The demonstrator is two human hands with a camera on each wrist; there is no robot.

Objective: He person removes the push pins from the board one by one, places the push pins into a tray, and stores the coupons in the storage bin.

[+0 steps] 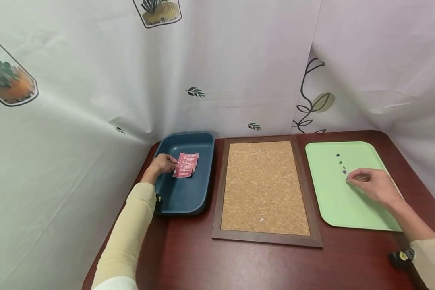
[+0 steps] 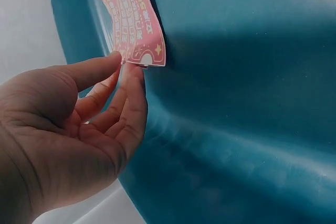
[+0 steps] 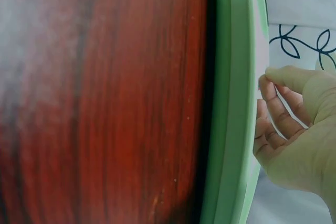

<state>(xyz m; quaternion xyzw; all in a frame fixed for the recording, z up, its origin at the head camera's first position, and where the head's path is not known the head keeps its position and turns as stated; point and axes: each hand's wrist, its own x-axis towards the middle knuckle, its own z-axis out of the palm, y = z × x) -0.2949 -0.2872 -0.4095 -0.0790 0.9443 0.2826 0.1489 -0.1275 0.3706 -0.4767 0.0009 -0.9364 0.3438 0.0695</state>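
Observation:
At the left, a blue tray (image 1: 181, 201) holds several pink printed paper coupons (image 1: 186, 165), lying overlapped. My left hand (image 1: 164, 164) reaches over the tray's left side and pinches the coupons' near edge between thumb and fingers; the left wrist view shows the grip on the coupons (image 2: 137, 22) closely. On the right lies a light green tray (image 1: 333, 201) with several small coloured thumbtacks (image 1: 340, 162) in a row. Low over it, my right hand (image 1: 374, 185) brings thumb and forefinger together on a dark tack at the row's near end, mostly hidden by the fingertips.
Between the two trays lies a cork board (image 1: 262, 187) in a brown wooden frame, with a small whitish mark near its top and another near its bottom. All stand on a dark red wooden table (image 1: 239, 266). Printed white curtains (image 1: 232, 60) hang behind and at the sides.

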